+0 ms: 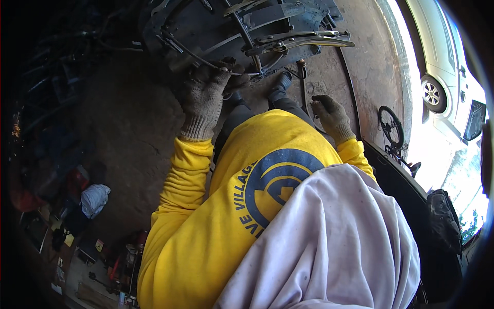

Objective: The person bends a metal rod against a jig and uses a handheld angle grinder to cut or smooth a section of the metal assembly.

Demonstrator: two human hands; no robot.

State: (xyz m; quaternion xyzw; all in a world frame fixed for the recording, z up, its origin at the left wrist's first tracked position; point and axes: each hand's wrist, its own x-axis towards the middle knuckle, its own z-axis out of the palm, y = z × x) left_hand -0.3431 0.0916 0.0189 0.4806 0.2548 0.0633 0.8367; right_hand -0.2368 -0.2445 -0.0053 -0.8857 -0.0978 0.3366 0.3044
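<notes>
- Nearest: pale cloth (329, 237) in loose folds, hanging over a yellow sweatshirt (206, 252) with a dark round print.
- Left hand (206, 98), in a knit glove, raised at the near edge of a dark table (226, 51). Fingers narrow, bent around a thin rod (244, 73); its bare tip pokes out to the right.
- Right hand (332, 116), also gloved, lower and well apart from the rod. Fingers curled; cannot tell from here whether anything is inside.
- On the table: bent metal bars (236, 23), with long-handled pliers (298, 44) lying across at the right side.
- Below the table edge: one dark boot (282, 81) on the stained floor (139, 129).
- Beyond, right: bicycle wheel (391, 126) in shade.
- Farthest: white car (445, 56) in bright sun.
</notes>
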